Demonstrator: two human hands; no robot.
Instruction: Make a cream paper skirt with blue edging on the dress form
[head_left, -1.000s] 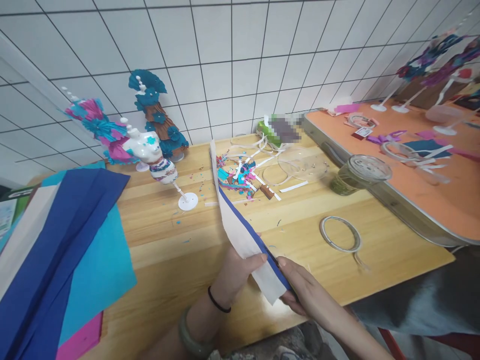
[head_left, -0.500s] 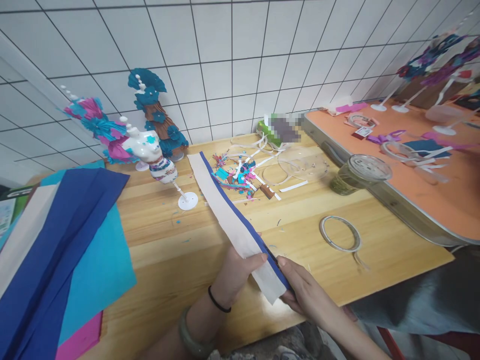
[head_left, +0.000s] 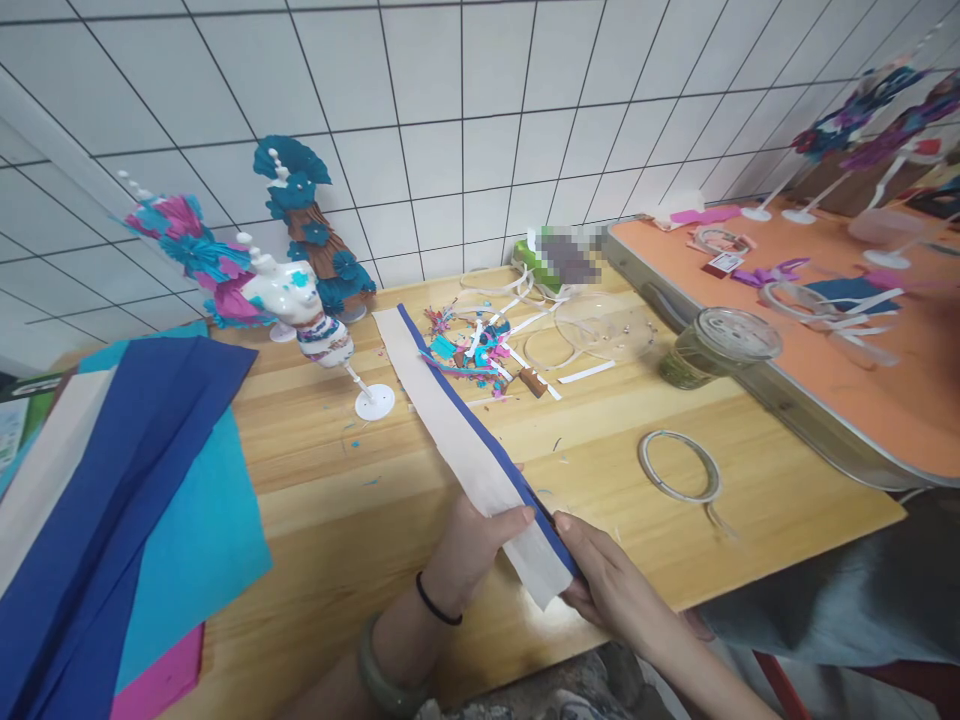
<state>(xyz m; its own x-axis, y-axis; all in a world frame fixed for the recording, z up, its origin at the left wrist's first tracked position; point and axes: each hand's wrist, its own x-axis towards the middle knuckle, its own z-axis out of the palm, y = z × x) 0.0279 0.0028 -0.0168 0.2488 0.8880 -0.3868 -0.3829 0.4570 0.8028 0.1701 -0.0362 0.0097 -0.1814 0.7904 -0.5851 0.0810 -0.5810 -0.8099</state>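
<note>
A long strip of crepe paper (head_left: 457,445), white with a dark blue edge, runs slantwise over the wooden table from near the scraps down to my hands. My left hand (head_left: 480,540) is closed on its near part, thumb on top of the white and the other fingers underneath. At the blue edge, my right hand (head_left: 607,575) is closed round what look like dark scissors (head_left: 543,506); only a thin dark blade shows and the handles are hidden by the fingers. The two hands are close together, with the paper between them.
Blue and turquoise paper sheets (head_left: 202,510) lie at the left. Behind them stand small mannequins (head_left: 292,295) in paper dresses. Paper scraps (head_left: 480,350) are heaped mid-table. A tape roll (head_left: 681,467) and a lidded plastic cup (head_left: 712,350) are at the right, beside an orange table (head_left: 847,380).
</note>
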